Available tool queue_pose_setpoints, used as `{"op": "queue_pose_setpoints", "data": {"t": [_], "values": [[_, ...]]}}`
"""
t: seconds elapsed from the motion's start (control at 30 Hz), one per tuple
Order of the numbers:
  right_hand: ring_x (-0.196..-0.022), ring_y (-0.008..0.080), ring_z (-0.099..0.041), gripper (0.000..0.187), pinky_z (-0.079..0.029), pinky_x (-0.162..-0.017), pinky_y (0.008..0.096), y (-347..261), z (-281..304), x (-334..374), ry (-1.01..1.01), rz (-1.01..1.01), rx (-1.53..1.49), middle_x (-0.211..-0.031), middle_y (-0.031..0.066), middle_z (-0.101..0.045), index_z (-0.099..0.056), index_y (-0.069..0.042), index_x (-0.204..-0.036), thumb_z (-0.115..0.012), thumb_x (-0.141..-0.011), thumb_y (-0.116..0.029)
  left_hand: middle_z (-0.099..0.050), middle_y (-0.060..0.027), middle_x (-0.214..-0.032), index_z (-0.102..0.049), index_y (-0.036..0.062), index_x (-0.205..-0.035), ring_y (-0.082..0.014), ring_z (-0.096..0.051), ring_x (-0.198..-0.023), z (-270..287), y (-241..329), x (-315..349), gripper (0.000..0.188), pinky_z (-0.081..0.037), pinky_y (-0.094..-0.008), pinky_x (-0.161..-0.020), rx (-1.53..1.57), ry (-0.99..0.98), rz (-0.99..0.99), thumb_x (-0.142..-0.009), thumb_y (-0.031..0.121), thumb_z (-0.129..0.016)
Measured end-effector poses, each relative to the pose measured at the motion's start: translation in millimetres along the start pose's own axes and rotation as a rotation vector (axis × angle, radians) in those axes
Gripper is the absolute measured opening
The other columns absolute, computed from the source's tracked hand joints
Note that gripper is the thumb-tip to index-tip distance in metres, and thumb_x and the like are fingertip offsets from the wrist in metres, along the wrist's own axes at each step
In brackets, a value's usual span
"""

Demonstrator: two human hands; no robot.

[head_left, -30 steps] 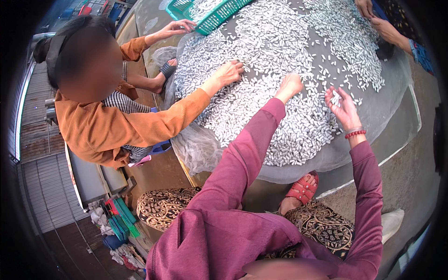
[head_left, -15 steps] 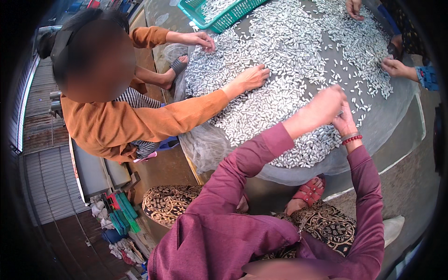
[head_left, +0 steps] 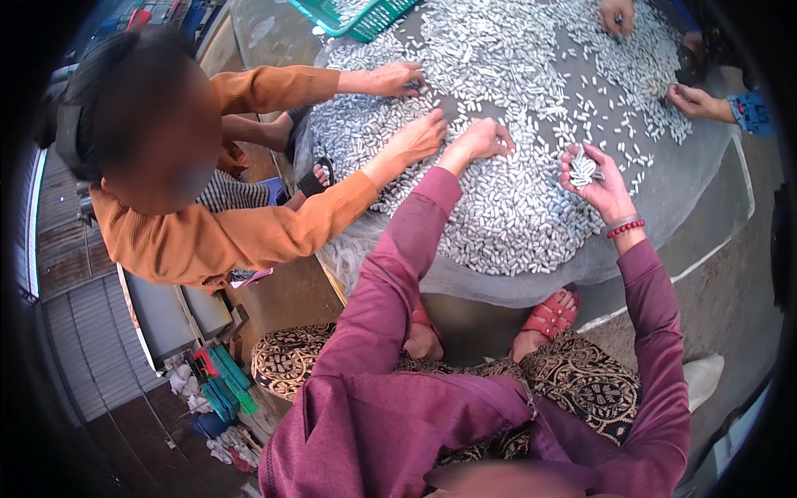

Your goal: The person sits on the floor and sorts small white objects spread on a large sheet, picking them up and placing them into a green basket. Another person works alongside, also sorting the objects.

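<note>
Hundreds of small silvery fish (head_left: pixel 506 207) lie spread over a grey sheet (head_left: pixel 664 216) on the round table. The left hand (head_left: pixel 481 139) rests flat on them, fingers loosely apart; the right hand (head_left: pixel 594 178) is cupped around a few fish (palm up). A co-worker in orange (head_left: pixel 241 232) sorts beside a green basket (head_left: pixel 357 17)

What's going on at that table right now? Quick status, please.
Left hand flat on the heap of small silvery fish. Right hand raised, cupping a few. Co-worker's hand close beside the left.
</note>
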State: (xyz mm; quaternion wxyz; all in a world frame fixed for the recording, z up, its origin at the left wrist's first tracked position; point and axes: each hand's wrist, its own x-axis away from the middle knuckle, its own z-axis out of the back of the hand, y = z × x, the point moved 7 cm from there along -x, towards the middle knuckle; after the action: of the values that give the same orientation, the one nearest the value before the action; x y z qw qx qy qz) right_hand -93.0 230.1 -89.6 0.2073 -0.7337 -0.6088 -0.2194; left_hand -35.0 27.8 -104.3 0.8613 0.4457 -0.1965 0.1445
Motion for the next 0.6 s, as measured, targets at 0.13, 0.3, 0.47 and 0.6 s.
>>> {"op": "queue_pose_setpoints", "data": {"t": [0.13,0.3,0.47,0.6], "values": [[-0.059,0.0120,-0.043,0.023,-0.028,-0.035,0.0171,20,1,18,-0.046,-0.115,0.142,-0.075,0.0056,-0.047,-0.050,-0.003,-0.089,-0.049,-0.093,-0.026,-0.067,-0.0060,-0.085,-0.068,0.0024,-0.094,-0.0112,-0.064,-0.074,-43,36,53,0.019,-0.052,-0.0249,-0.062,0.404,-0.401,0.055,-0.077,0.011,-0.071],[-0.049,0.0052,-0.033,0.032,-0.023,-0.031,0.0152,29,-15,26,-0.096,-0.202,0.166,-0.062,-0.0017,-0.035,-0.044,-0.007,-0.077,-0.049,-0.095,-0.033,-0.067,-0.0043,-0.089,-0.068,0.0017,-0.095,-0.0103,-0.063,-0.079,-16,32,96,0.020,-0.050,-0.0239,-0.068,0.598,-0.253,0.031,-0.077,0.010,-0.072],[-0.048,0.0041,-0.035,0.031,-0.023,-0.031,0.0150,9,-34,15,-0.083,-0.066,0.311,-0.063,-0.0021,-0.038,-0.043,-0.008,-0.074,-0.052,-0.094,-0.032,-0.066,-0.0007,-0.087,-0.067,0.0046,-0.101,-0.0057,-0.058,-0.082,28,44,108,0.025,-0.045,-0.0222,-0.075,0.295,0.060,-0.034,-0.078,0.012,-0.071],[-0.051,0.0053,-0.038,0.028,-0.025,-0.034,0.0150,10,-44,7,-0.083,-0.030,0.283,-0.067,0.0000,-0.044,-0.054,0.000,-0.100,-0.046,-0.095,-0.026,-0.062,-0.0004,-0.083,-0.056,0.0030,-0.117,-0.0064,-0.058,-0.079,31,38,101,0.039,-0.047,-0.0208,-0.070,0.391,0.092,-0.033,-0.079,0.005,-0.067]]}}
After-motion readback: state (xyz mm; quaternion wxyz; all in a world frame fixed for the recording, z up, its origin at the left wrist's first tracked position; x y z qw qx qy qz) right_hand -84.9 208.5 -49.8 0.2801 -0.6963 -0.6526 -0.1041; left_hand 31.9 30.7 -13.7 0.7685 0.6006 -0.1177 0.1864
